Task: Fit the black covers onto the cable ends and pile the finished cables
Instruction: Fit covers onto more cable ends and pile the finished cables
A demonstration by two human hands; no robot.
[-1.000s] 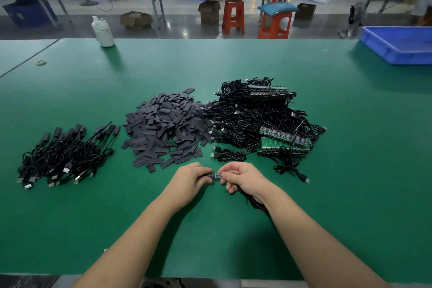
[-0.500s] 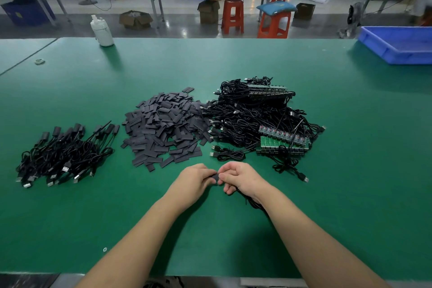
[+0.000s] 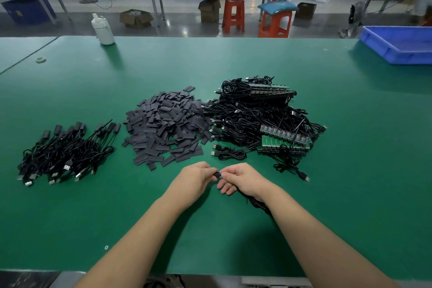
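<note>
Early stage, by the look of it: small pile of finished black cables with covers fitted (image 3: 66,152) at left on the green counter (image 3: 350,170); big heap of loose flat black covers (image 3: 166,126) and a larger tangle of uncovered black cables with green boards (image 3: 259,119) remain. Left hand (image 3: 195,179) and right hand (image 3: 243,177) both pinch one black cover on a cable end (image 3: 218,174) between them, near the front edge, long axis left-right; cord trails under the right wrist.

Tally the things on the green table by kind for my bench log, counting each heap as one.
Heaps of finished cables: 1
Heaps of covers: 1
Heaps of bare cables: 1
Blue trays: 1
White bottles: 1
Cables in the left hand and right hand: 1
Total: 6
</note>
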